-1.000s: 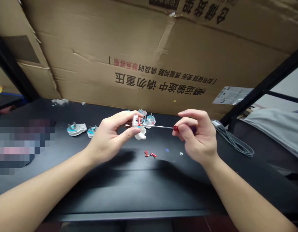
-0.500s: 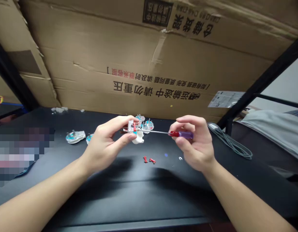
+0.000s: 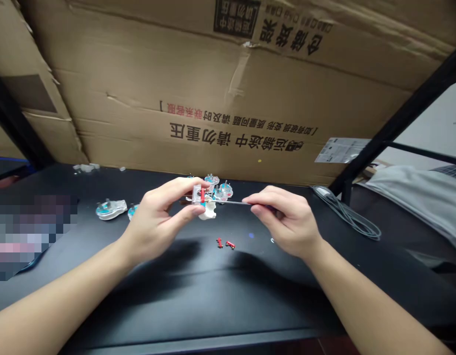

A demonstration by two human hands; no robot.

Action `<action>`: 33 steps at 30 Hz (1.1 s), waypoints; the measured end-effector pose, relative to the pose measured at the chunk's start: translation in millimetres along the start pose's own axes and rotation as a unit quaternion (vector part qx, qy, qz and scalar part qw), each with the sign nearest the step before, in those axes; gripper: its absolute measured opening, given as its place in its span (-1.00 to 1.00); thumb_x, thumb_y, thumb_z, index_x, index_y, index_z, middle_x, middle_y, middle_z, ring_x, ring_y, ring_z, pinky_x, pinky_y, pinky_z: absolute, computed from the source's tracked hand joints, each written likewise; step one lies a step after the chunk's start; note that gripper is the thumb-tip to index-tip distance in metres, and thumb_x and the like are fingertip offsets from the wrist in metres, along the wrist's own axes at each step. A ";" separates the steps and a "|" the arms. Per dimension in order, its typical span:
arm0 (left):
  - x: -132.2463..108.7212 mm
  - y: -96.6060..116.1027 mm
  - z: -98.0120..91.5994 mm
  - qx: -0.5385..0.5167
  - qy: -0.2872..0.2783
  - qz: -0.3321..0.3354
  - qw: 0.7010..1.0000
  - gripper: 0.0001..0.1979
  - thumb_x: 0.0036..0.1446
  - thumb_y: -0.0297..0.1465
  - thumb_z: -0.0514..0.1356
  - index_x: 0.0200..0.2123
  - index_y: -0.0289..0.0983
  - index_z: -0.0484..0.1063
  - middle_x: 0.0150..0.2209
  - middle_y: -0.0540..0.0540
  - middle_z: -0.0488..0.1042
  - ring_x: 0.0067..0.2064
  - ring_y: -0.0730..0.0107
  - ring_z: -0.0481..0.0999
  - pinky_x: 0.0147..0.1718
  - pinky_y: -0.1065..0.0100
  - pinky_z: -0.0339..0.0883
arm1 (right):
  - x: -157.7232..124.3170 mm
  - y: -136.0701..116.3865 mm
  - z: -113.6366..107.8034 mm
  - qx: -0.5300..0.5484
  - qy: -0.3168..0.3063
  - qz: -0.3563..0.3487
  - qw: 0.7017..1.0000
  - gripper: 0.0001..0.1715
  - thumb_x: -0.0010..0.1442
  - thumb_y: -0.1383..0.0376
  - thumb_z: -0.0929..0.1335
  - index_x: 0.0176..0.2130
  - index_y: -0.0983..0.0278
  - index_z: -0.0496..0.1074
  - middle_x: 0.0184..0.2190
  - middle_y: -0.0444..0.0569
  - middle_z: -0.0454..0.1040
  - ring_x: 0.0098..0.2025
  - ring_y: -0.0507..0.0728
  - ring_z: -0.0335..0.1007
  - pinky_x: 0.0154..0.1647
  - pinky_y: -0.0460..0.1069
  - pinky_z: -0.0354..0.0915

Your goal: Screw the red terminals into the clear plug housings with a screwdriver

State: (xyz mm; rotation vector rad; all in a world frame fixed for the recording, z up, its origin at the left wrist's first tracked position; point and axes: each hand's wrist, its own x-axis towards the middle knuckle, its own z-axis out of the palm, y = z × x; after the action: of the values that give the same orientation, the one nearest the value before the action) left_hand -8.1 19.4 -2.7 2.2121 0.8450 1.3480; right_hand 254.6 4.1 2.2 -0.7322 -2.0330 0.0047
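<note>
Between the thumb and fingers of my left hand (image 3: 154, 222) is a small clear plastic plug part (image 3: 196, 194) with a red piece (image 3: 203, 195) set in it. My right hand (image 3: 289, 217) is closed around a screwdriver (image 3: 230, 202), whose handle is now mostly hidden by the fingers. The metal shaft points left, and its tip meets the plug part near the red piece. Just behind the left fingertips is a white plastic piece (image 3: 209, 212). On the table below lie two small red parts (image 3: 219, 243) with metal ends.
Clear plugs with blue insides (image 3: 224, 191) stand behind my hands, and another (image 3: 111, 209) lies to the left. A coiled grey cable (image 3: 348, 214) rests at the right. Cardboard (image 3: 139, 79) walls off the back of the black table (image 3: 198, 305).
My right fingers have closed over the screwdriver handle and moved forward toward the shaft, covering the purple grip. The left hand keeps its hold on the plug part. The view has shifted slightly.
</note>
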 end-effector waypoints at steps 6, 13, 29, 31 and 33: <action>-1.6 1.5 1.0 0.005 -0.009 0.025 1.000 -0.67 0.25 -0.26 0.25 0.05 -0.24 0.51 -0.03 -0.14 0.58 -0.06 0.23 0.56 -0.01 0.33 0.41 | -2.1 0.3 4.9 -0.005 0.051 0.015 0.999 -0.83 0.24 0.41 0.40 -0.18 0.21 0.57 -0.35 -0.05 0.50 -0.41 0.03 0.38 -0.47 -0.07 0.28; -2.5 4.9 1.9 0.036 -0.007 0.053 0.998 -0.69 0.27 -0.29 0.23 0.03 -0.27 0.50 -0.06 -0.13 0.59 -0.08 0.27 0.57 -0.05 0.38 0.43 | -1.5 -0.2 5.0 0.006 0.043 0.024 0.999 -0.86 0.23 0.38 0.40 -0.19 0.26 0.59 -0.36 -0.04 0.50 -0.42 0.01 0.36 -0.47 -0.08 0.26; 2.7 7.3 14.4 -0.143 -0.132 -0.161 0.968 -0.66 0.33 -0.12 0.13 -0.16 -0.22 0.57 -0.16 -0.04 0.61 0.00 0.15 0.55 0.03 0.27 0.36 | -0.9 -0.3 -4.0 -0.164 0.073 -0.078 0.981 -0.96 0.20 0.34 0.45 -0.30 0.21 0.58 -0.55 -0.12 0.49 -0.55 0.01 0.30 -0.48 -0.05 0.24; 3.4 4.2 13.5 -0.146 -0.110 -0.141 0.973 -0.68 0.31 -0.13 0.15 -0.11 -0.21 0.57 -0.13 -0.04 0.61 0.03 0.17 0.53 0.06 0.29 0.34 | -0.3 1.0 -3.7 -0.053 0.052 0.030 0.997 -0.86 0.25 0.33 0.41 -0.15 0.20 0.55 -0.47 -0.12 0.53 -0.49 0.02 0.40 -0.43 -0.06 0.32; 3.5 1.5 11.4 -0.133 -0.077 -0.112 0.982 -0.68 0.30 -0.15 0.19 -0.03 -0.21 0.55 -0.12 -0.04 0.60 0.01 0.21 0.54 0.04 0.33 0.35 | -0.6 1.8 -1.6 0.064 0.038 0.119 0.990 -0.82 0.27 0.29 0.40 -0.10 0.18 0.53 -0.40 -0.12 0.54 -0.41 0.03 0.48 -0.38 -0.05 0.37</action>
State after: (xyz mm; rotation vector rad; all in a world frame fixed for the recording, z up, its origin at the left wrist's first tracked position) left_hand 3.8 20.3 -4.5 1.9239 0.7811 1.0985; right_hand 257.0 4.9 2.1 -0.8756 -1.8441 0.2385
